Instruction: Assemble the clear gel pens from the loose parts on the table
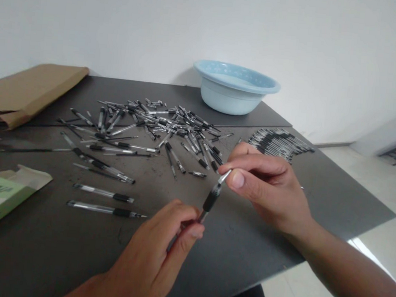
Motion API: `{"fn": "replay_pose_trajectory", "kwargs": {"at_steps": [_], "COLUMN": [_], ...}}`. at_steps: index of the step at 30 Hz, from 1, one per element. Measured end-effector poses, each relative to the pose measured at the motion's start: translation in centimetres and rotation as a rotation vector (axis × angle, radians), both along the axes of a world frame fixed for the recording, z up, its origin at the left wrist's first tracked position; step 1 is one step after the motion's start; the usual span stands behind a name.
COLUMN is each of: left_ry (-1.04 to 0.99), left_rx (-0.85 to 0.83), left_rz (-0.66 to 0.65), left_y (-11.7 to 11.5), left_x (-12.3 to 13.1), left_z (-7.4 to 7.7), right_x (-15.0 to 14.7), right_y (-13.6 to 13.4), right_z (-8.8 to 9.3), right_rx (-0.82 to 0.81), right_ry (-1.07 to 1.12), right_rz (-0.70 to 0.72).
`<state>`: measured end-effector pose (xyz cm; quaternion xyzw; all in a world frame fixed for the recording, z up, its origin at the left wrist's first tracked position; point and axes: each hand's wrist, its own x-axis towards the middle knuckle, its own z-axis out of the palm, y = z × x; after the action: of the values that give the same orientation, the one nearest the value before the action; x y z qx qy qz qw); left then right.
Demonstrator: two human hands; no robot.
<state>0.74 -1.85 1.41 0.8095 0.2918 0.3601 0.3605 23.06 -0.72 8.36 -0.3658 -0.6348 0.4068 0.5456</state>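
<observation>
A clear gel pen with a black rubber grip is held tilted above the table between both hands. My left hand pinches its barrel near the lower end, and the rest of that barrel is hidden in the fingers. At the upper end, thumb and forefinger of my right hand close on the silvery cone-shaped tip. Left of my hands, two similar pens lie side by side: one with its point showing, the other without a visible point.
Loose pens and parts are heaped mid-table. Behind my right hand lies a neat row of pens. A blue basin stands at the back, a brown paper envelope back left, a green-white box front left.
</observation>
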Motion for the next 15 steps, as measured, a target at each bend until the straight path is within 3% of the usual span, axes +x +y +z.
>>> {"fn": "replay_pose_trajectory", "kwargs": {"at_steps": [10, 15], "left_ry": [0.025, 0.016], "left_rx": [0.032, 0.024], "left_rz": [0.041, 0.052], "left_y": [0.18, 0.15], "left_x": [0.00, 0.09], "left_z": [0.31, 0.60], "right_x": [-0.08, -0.11], "right_y": [0.16, 0.12], "right_z": [0.07, -0.15], "right_rx": [0.045, 0.070], "right_ry": [-0.131, -0.161], "right_rz": [-0.155, -0.152]}}
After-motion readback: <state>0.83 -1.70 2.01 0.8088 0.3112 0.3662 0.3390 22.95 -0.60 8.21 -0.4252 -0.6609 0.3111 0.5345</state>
